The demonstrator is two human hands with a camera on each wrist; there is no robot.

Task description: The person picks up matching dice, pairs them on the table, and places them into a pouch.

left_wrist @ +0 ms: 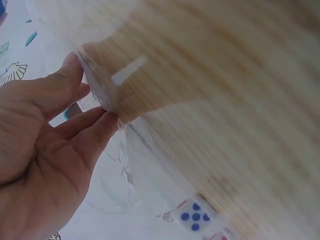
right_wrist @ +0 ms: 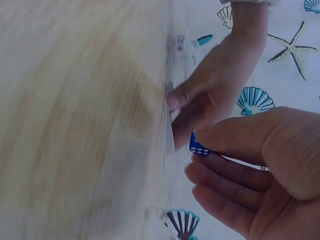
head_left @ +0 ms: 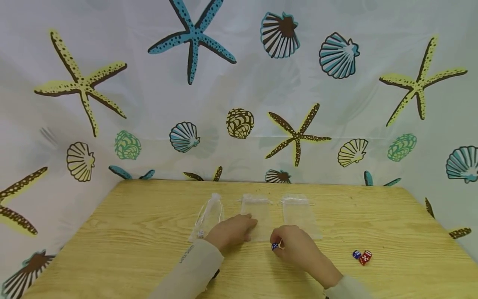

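The right hand point(head_left: 296, 246), in the head view, is pinched on a blue die point(head_left: 275, 246) beside the middle bag point(head_left: 259, 212), which is touched by the left hand point(head_left: 232, 231). A white die point(head_left: 200, 234) is already in the left bag point(head_left: 211, 211); another blue die point(head_left: 356, 254) and red dice point(head_left: 366, 257) are left on the tabletop point(head_left: 130, 232). In the left wrist view, whether the middle bag is pinched cannot be told. In the right wrist view, the pinched die is seen under the thumb.

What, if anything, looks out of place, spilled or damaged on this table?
Nothing looks spilled or damaged. Only the leftmost pouch differs: its top is gathered narrow, while the middle pouch and right pouch have wide tops. With a white die inside, that hardly looks wrong.
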